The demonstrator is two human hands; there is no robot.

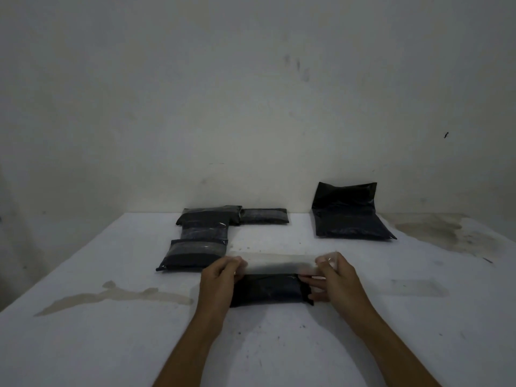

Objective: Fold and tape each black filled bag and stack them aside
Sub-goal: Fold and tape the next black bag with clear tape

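Tabletop point(111, 344): white, scuffed, with brownish stains at left and far right; it meets a plain, marked white wall point(251, 93).

Taped bags point(201, 236): four folded black packets far left of centre, touching or overlapping, long axes running left to right.

Left hand point(220, 275): fingers curled, pinching the left end of the tape strip point(279, 262).

Tape strip: clear, stretched level left to right between both hands, over the far edge of the folded bag point(269, 290).

Folded bag: black, on the tabletop at centre, long axis left to right, lying between the two hands and touching both.

Right hand point(332, 275): pinches the right end of the strip; lower fingers rest at the bag's right end.

Unfolded bag point(349, 219): black, far right, top flap propped against the wall.
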